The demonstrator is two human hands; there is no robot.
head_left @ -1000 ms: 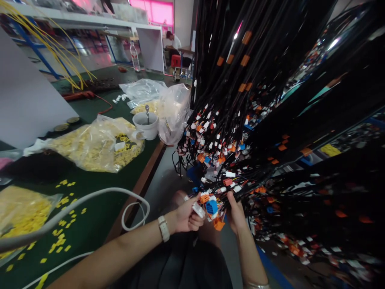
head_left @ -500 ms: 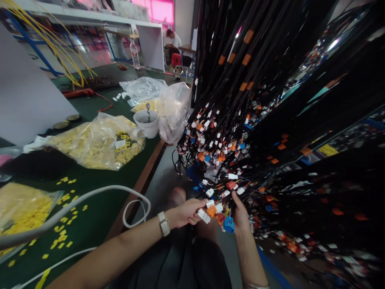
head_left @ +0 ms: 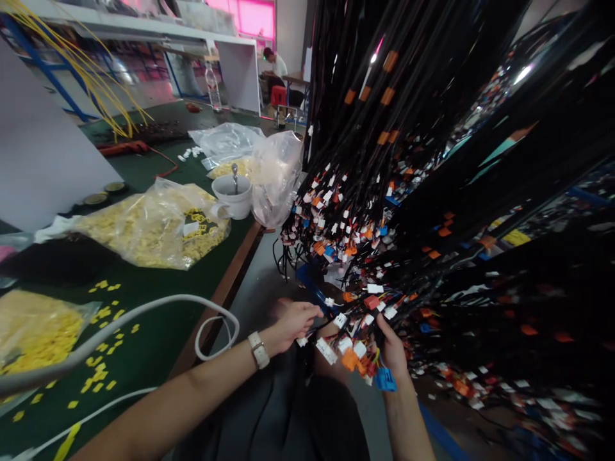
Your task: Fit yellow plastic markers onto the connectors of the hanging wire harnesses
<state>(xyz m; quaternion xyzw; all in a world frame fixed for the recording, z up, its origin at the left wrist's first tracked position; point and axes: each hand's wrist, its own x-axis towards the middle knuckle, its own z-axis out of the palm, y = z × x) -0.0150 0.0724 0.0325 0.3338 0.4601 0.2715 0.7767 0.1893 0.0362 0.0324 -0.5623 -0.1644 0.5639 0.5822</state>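
My right hand (head_left: 394,351) is closed around a bundle of black cables, its thumb up along the near side. At the bundle's end fan out several plug connectors: a blue connector (head_left: 385,379), an orange connector (head_left: 350,359), a long white connector (head_left: 327,350) and a red connector (head_left: 371,303). To the left of them, my left hand (head_left: 294,323) is closed with its fingers pinched together. A small white connector (head_left: 302,342) pokes out below these fingers, and a thin dark wire runs from them toward the bundle.
Thick hanging cable harnesses (head_left: 355,128) fill the right side. On the green bench (head_left: 158,358) at left lie bags of yellow pieces (head_left: 158,224), loose yellow bits, a white mug (head_left: 235,195) and a grey hose (head_left: 144,314). Farther back, a person (head_left: 276,64) sits.
My left hand has moved slightly left and up, away from the connector cluster, with a small white connector at its fingers. My right hand and the bundle have shifted slightly right and down.
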